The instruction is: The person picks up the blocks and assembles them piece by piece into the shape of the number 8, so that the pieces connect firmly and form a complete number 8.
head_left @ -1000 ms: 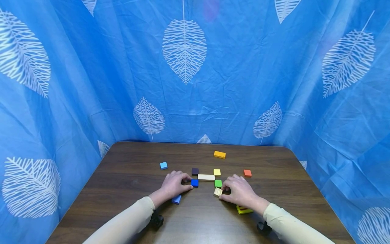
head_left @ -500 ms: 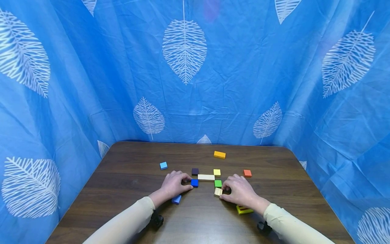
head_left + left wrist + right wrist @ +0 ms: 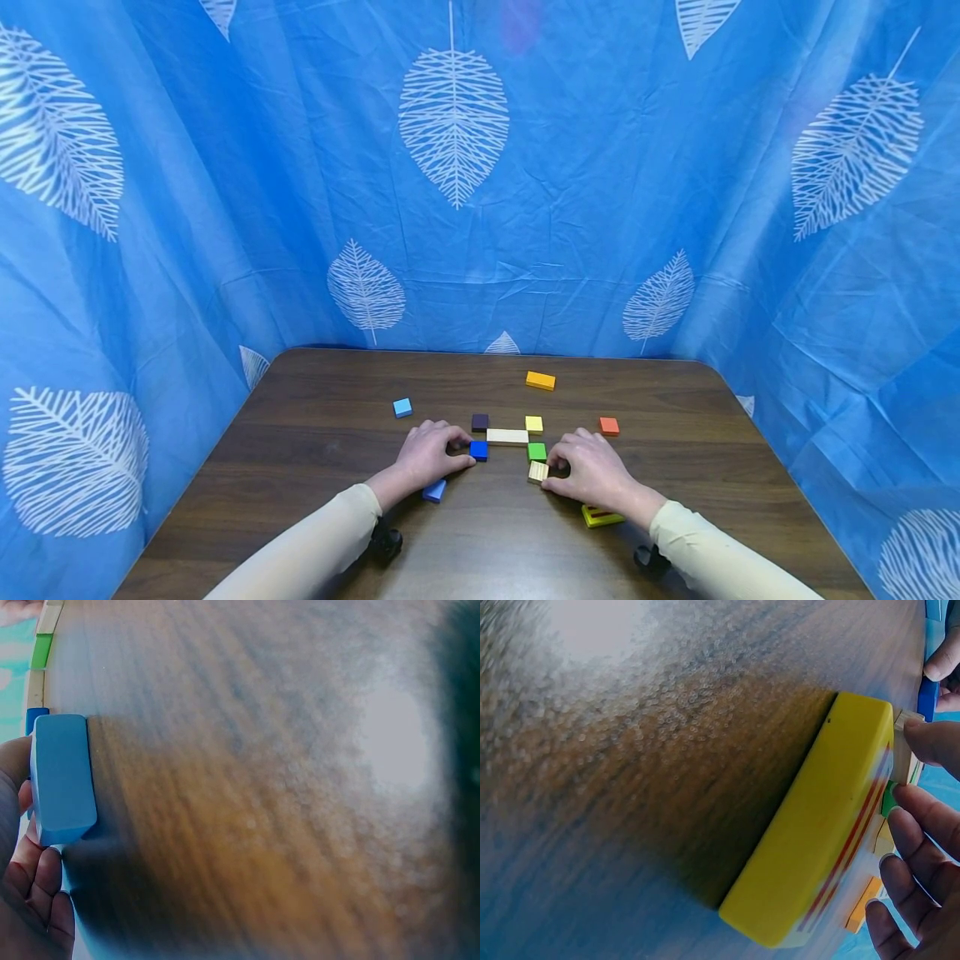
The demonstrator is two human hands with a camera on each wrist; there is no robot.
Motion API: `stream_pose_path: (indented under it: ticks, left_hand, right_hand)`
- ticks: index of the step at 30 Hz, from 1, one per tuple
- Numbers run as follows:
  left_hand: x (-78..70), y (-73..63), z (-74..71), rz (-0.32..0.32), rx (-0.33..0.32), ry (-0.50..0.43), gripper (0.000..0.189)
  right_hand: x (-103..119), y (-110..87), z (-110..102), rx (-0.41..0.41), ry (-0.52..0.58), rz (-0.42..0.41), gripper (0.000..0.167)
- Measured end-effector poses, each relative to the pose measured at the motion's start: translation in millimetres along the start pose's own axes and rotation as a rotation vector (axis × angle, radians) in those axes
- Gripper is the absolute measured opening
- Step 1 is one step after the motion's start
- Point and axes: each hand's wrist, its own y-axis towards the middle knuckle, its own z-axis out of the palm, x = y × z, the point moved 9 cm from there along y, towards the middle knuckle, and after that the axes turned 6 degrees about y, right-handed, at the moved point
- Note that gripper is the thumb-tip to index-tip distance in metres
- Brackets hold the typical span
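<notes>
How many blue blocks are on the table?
3 visible: a dark blue block pinched by the left hand, a medium blue block on the near side of that hand, and a light blue block beyond it. More could be hidden.

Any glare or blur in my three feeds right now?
Head: striped wooden block and dark blue block small but legible; soft sheen on the near table. Left wrist: white glare at right, wood grain smeared, dark patch below the close blue block. Right wrist: bright glare upper left, grain speckled and blurred, yellow block clearer.
</notes>
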Motion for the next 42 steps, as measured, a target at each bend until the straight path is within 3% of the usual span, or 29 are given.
stream_pose_path:
  ticks: [6,42]
  left_hand:
    - [-0.7,0.0,-1.1,0.017,-0.024,0.002,0.030]
    - [-0.7,-0.3,-1.0,0.009,-0.020,-0.002,0.030]
  right_hand:
    - [0.0,-0.1,0.5,-0.002,0.003,0.000,0.025]
    - [3.3,-1.1,3.0,0.007,-0.006,-0.005,0.024]
